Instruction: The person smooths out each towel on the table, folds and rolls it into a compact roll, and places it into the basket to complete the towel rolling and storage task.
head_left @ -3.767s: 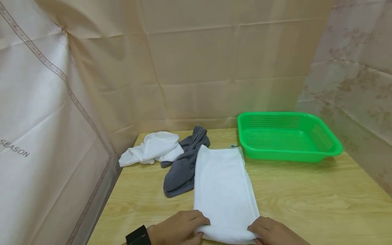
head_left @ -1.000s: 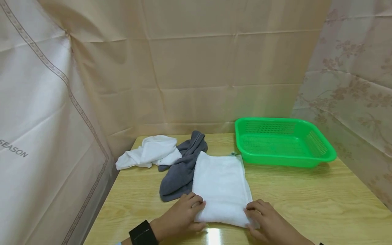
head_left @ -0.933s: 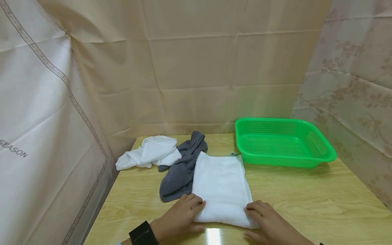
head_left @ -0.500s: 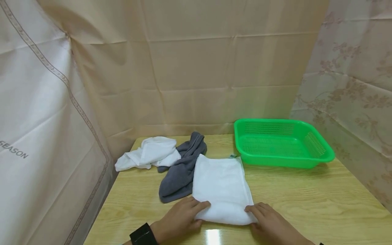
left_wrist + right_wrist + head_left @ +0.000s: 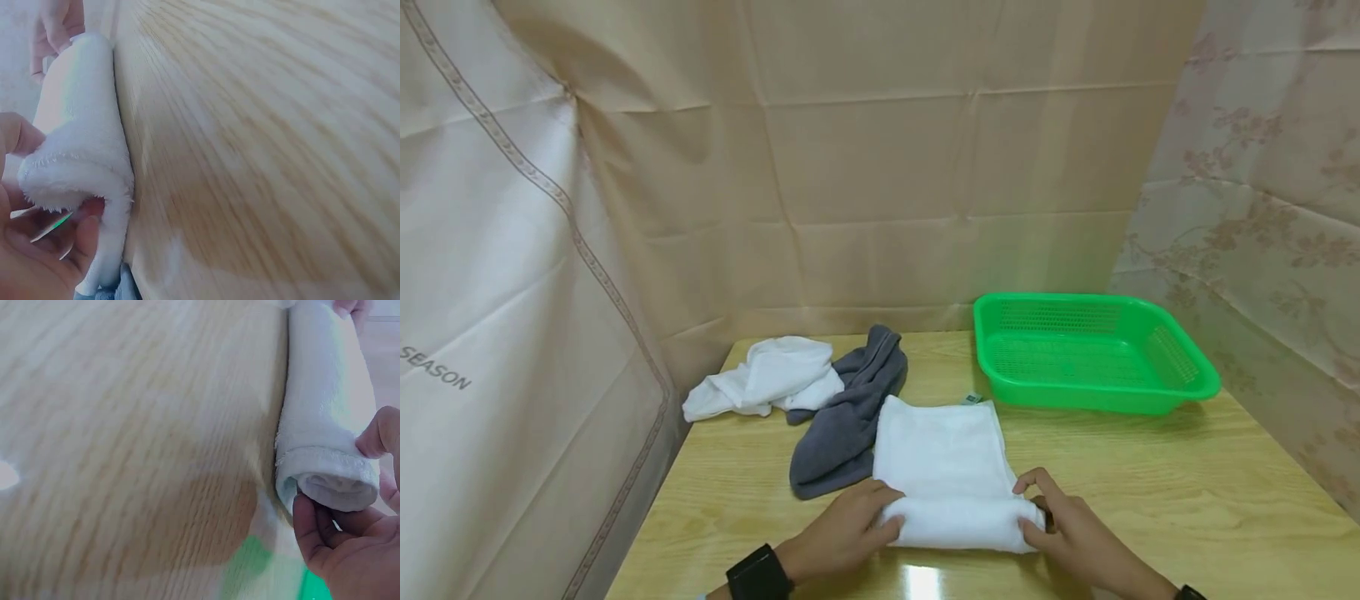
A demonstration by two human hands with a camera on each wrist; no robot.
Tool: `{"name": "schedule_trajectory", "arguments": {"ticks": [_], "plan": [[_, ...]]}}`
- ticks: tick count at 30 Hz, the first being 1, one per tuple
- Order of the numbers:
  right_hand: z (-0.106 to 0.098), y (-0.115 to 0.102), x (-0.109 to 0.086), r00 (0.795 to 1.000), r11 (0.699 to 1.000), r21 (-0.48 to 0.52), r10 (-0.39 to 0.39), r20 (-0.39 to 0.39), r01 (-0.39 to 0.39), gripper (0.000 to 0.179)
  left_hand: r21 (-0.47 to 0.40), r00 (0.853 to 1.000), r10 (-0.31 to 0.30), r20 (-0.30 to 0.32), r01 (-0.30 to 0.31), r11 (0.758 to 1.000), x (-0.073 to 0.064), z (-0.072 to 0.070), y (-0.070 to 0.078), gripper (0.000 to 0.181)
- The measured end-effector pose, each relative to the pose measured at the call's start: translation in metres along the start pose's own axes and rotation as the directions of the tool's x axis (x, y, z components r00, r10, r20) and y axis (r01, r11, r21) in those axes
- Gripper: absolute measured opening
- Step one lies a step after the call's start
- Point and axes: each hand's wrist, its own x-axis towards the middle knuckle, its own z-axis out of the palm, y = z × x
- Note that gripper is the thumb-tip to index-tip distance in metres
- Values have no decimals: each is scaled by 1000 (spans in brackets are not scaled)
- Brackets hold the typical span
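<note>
The left hand [image 5: 850,525] is clamped on the near, rolled part of a white towel [image 5: 943,450], which lies on the counter [image 5: 1187,483] nearer the person than the green basket [image 5: 1082,398] and to its left. Its thumb presses the outside of the roll while its curled fingertips tuck in at the roll's end. The right hand [image 5: 1067,525], closer to the basket, holds the other end, thumb on the outer face and fingers bent around the end. The far part of the towel, toward the basket, lies flat. Just left of the basket's near left corner, a small dark green label [image 5: 972,398] pokes out at the towel's far edge, its marks too small to read. The word "SEASON" is legible on a pale hanging cloth [image 5: 490,292], well left of the basket. Also left of the basket, a grey cloth [image 5: 842,442] lies beside the towel, and farther left a crumpled white cloth [image 5: 782,371] touches the grey one.
</note>
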Motion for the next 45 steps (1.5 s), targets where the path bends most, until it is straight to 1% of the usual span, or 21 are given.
{"name": "schedule_trajectory", "arguments": {"ticks": [5,8,11,13,15,17,19,21,23,25,27,30,33,34,36,37,39,40,41,42,45], "plan": [[1,-1,3,991,991,-5,135,-19,-135,25,3,998,0,-59,0,1000,3,2,1,28],[3,-1,4,987,987,-84,129,-96,-137,20,33,994,40,-100,-37,999,2,3,-1,26],[4,0,3,987,972,-224,43,-154,-77,20,171,982,122,-145,-97,980,0,4,-4,25],[4,0,2,988,944,-328,-32,-152,-19,17,277,970,182,-162,-133,952,-1,5,-5,26],[5,1,-1,985,906,-421,-114,-129,50,12,361,961,234,-146,-169,917,-3,6,-5,27],[5,0,-3,974,856,-500,-204,-94,131,21,413,955,273,-114,-204,888,-6,5,-4,32],[6,0,-4,961,810,-552,-271,-53,198,37,442,952,297,-70,-237,865,-8,5,-2,43],[7,0,-5,947,770,-588,-320,-17,249,49,449,953,300,-30,-255,856,-10,4,0,54],[8,0,-5,937,737,-615,-349,6,279,53,454,954,300,-5,-264,851,-11,3,1,62],[9,2,-5,930,716,-635,-366,15,292,54,456,954,299,2,-268,849,-11,2,1,64],[9,4,-4,924,698,-650,-383,18,301,47,464,950,311,-3,-274,842,-10,2,1,62],[10,8,-3,910,678,-663,-414,13,318,40,458,947,320,-20,-276,845,-8,3,1,58],[11,11,-4,907,693,-649,-421,-13,313,40,419,958,286,-35,-246,874,-7,4,0,54],[10,10,-5,921,722,-625,-389,-12,297,35,391,963,265,-39,-229,891,-7,4,0,52],[5,5,-6,963,814,-534,-268,2,228,27,308,977,209,-32,-189,933,-7,3,0,48],[3,3,-7,979,853,-488,-205,7,183,27,261,982,184,-30,-170,950,-7,3,0,45],[-3,-1,-6,996,927,-364,-85,31,90,30,157,989,145,-20,-140,978,-6,2,-1,40],[-5,-3,-6,999,953,-298,-33,42,44,33,99,992,122,-15,-120,988,-5,2,-1,36],[-7,-3,-5,999,971,-237,-13,45,24,32,54,994,106,-17,-105,993,-4,2,-1,32],[-7,-1,-4,999,981,-194,-20,42,28,33,22,995,99,-25,-99,995,-4,2,-1,28],[-9,3,-2,999,994,-100,-34,38,38,32,-15,993,98,-71,-99,995,-2,2,-2,23]]}}
